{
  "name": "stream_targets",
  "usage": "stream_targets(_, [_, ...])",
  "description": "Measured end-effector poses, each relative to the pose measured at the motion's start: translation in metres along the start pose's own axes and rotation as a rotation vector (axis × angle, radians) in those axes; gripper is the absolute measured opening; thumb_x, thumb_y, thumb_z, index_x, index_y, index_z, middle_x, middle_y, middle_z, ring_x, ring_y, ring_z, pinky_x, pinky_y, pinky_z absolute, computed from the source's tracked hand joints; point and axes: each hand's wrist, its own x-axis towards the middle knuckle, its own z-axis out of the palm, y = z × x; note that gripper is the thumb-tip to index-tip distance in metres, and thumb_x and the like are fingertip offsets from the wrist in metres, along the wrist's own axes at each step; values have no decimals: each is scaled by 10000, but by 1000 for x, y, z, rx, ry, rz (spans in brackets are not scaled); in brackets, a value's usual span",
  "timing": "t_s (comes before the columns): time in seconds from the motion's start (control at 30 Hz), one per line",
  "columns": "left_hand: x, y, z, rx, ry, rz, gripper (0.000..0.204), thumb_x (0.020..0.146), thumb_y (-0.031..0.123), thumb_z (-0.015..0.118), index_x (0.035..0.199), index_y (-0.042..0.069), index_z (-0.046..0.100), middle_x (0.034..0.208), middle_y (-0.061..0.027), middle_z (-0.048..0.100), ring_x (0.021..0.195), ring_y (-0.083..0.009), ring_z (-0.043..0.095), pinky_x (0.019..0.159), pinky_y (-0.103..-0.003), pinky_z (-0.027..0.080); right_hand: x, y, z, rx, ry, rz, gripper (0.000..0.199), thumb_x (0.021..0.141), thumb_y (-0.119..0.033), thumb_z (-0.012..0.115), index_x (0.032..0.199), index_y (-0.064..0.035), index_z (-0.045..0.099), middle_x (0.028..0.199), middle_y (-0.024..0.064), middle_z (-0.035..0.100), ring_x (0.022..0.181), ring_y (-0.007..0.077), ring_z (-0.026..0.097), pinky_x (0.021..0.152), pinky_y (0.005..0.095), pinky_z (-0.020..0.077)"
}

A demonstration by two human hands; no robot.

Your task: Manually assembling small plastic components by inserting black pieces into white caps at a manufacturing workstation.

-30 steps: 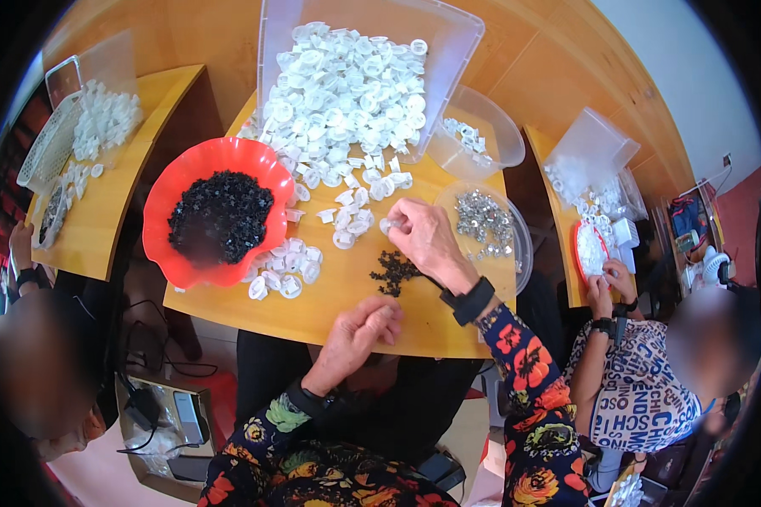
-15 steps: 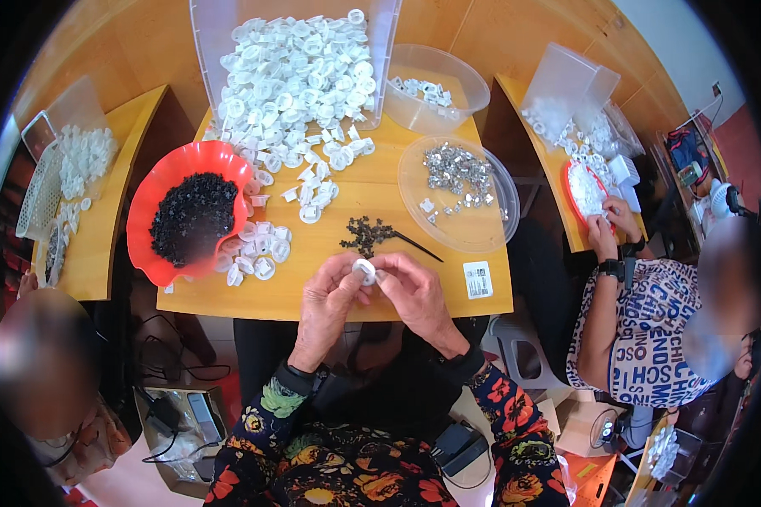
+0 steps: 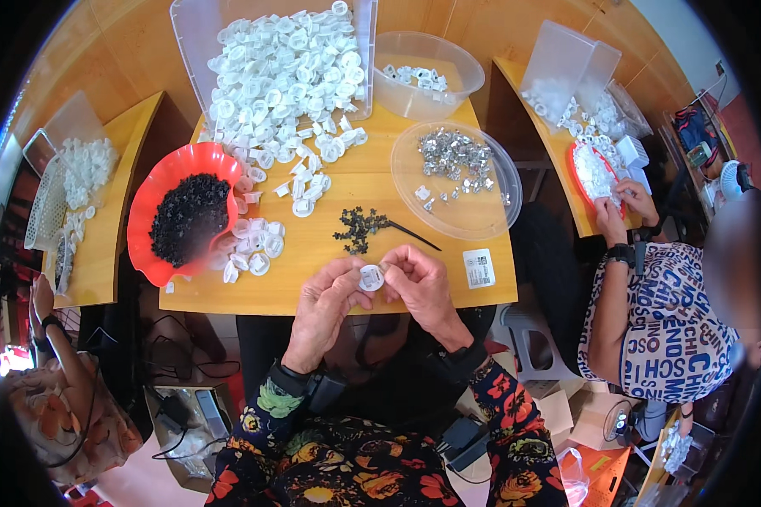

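Note:
A white round plastic part [image 3: 371,277] with a recess in its face is held at the table's front edge. My left hand [image 3: 325,306] grips it from the left between thumb and fingers. My right hand [image 3: 423,287] is closed, its fingertips pinched at the part's right rim; anything small between them is too tiny to make out. Just beyond my hands lies a little heap of small black parts [image 3: 359,226], with a thin black stick [image 3: 414,237] pointing away from it. Loose white plastic parts [image 3: 258,243] lie to the left, beside a red scalloped bowl [image 3: 140,224] of black pieces.
A clear bin [image 3: 370,80] spills white parts at the back. Behind right stand a clear bowl [image 3: 473,80] and a round clear tray [image 3: 482,224] with small metal pieces. A white label [image 3: 479,269] lies front right. Co-workers sit at side tables, one handling a red tray [image 3: 577,173].
The white part has turned so its recessed face shows more. My right fingers have shifted to its rim. The view has moved slightly, and the left co-worker's arm is now raised.

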Motion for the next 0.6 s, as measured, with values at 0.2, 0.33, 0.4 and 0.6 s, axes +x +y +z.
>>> stream_targets(0.2, [0,2,-2,329,17,81,208,941,93,512,1065,-47,602,903,-61,625,740,-122,574,690,-251,481,-2,-3,4,-60,-16,-10,122,886,-40,590,993,19,585,812,16,625,634,27,549,548,178,464])
stream_targets(0.33, [0,2,-2,307,14,95,206,940,95,512,1057,-43,611,892,-60,626,729,-121,573,695,-248,480,-1,0,0,-111,-64,-16,165,890,-51,593,1038,22,594,848,19,640,667,29,567,567,180,477])
stream_targets(0.4, [-1,6,1,143,26,28,192,935,87,510,1035,-36,618,885,-64,629,731,-122,577,691,-251,482,-1,0,0,-117,-67,-15,163,891,-52,592,1036,22,597,851,18,641,669,31,569,568,181,479])
stream_targets(0.6, [0,5,-6,214,-99,-145,161,928,63,512,1037,-20,596,925,-87,625,782,-147,601,676,-259,510,-1,1,-1,-66,-39,-32,129,904,-64,594,1002,19,601,801,7,626,671,35,568,570,182,477])
